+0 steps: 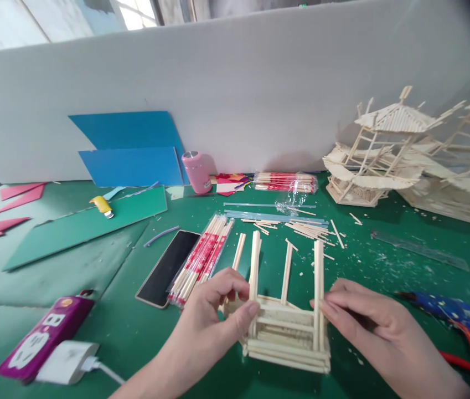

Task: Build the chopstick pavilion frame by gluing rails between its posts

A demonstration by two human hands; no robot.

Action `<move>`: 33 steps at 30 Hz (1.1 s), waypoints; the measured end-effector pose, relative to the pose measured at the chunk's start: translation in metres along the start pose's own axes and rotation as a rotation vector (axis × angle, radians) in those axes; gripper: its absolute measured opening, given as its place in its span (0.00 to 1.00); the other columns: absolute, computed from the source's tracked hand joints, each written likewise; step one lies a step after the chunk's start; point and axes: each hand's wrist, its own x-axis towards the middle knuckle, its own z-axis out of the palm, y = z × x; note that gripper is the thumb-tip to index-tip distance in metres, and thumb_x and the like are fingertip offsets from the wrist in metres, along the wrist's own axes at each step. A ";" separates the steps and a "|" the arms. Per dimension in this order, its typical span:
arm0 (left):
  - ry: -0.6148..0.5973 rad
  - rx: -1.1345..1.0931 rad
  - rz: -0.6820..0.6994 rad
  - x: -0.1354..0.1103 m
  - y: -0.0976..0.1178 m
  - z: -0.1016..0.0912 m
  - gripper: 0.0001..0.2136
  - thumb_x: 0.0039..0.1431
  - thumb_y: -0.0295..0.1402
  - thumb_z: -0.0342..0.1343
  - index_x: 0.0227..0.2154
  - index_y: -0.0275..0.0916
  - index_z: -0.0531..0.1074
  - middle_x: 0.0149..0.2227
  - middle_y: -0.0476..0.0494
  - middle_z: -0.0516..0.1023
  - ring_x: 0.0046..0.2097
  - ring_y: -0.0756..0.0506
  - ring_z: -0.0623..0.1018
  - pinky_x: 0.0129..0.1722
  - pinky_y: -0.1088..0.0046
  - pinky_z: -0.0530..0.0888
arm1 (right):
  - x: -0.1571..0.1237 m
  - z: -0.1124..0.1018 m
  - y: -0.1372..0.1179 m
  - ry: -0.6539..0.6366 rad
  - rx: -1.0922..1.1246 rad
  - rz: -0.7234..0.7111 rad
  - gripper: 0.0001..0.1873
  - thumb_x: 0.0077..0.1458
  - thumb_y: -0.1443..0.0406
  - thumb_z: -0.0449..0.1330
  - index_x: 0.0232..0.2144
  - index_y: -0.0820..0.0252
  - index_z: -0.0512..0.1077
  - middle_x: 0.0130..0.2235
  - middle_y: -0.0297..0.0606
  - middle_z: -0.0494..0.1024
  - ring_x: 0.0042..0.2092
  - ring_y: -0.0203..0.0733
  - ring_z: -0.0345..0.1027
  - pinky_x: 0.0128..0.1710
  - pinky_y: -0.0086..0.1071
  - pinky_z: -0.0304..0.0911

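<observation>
A small wooden stick model (287, 357) stands in front of me, with a low base of stacked sticks and several upright posts. My left hand (218, 313) pinches the front left post (254, 260) between thumb and fingers near its foot. On the other side, my right hand (370, 321) has its thumb and fingers closed on the front right post (318, 271). Two thinner posts rise at the back of the model. Loose cut sticks (311, 230) lie just behind it, beside light blue strips (276, 216).
A blue hot glue gun (454, 316) lies at the right. Left are wrapped chopsticks (203, 255), a phone (168, 269), a purple case (46, 338) with a white charger (68, 360), and a yellow cutter (102, 206). Behind stand a pink bottle (197, 173) and a stick pavilion (384, 155).
</observation>
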 end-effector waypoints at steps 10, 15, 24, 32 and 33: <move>-0.001 0.048 -0.035 0.002 0.007 0.002 0.07 0.55 0.34 0.51 0.25 0.39 0.63 0.26 0.52 0.63 0.28 0.51 0.62 0.28 0.75 0.61 | -0.002 -0.001 0.001 -0.001 -0.015 0.000 0.18 0.59 0.57 0.49 0.22 0.57 0.68 0.25 0.32 0.61 0.27 0.33 0.59 0.24 0.27 0.55; -0.001 0.054 -0.037 0.002 0.008 0.002 0.07 0.55 0.34 0.51 0.25 0.38 0.62 0.26 0.52 0.62 0.28 0.51 0.62 0.27 0.75 0.61 | -0.002 0.000 0.002 0.006 -0.009 0.005 0.17 0.58 0.57 0.49 0.22 0.57 0.69 0.25 0.32 0.62 0.27 0.34 0.59 0.24 0.27 0.56; -0.002 0.060 -0.042 0.002 0.009 0.004 0.07 0.55 0.34 0.51 0.24 0.39 0.62 0.26 0.52 0.62 0.28 0.51 0.62 0.27 0.75 0.61 | 0.001 0.000 -0.003 0.005 -0.042 0.012 0.19 0.59 0.57 0.48 0.22 0.58 0.68 0.25 0.32 0.62 0.27 0.34 0.59 0.24 0.27 0.56; 0.018 0.066 -0.035 0.001 0.009 0.005 0.08 0.55 0.33 0.51 0.23 0.39 0.62 0.24 0.52 0.62 0.27 0.51 0.62 0.27 0.75 0.61 | -0.002 0.000 -0.003 0.003 -0.059 -0.014 0.19 0.59 0.57 0.48 0.22 0.58 0.69 0.25 0.34 0.63 0.27 0.35 0.60 0.24 0.28 0.57; 0.019 0.066 -0.035 0.001 0.009 0.005 0.08 0.55 0.33 0.51 0.23 0.39 0.62 0.24 0.52 0.62 0.27 0.51 0.62 0.27 0.75 0.61 | -0.002 0.000 -0.004 0.005 -0.064 -0.013 0.19 0.59 0.57 0.48 0.22 0.58 0.69 0.25 0.34 0.63 0.27 0.35 0.60 0.24 0.28 0.57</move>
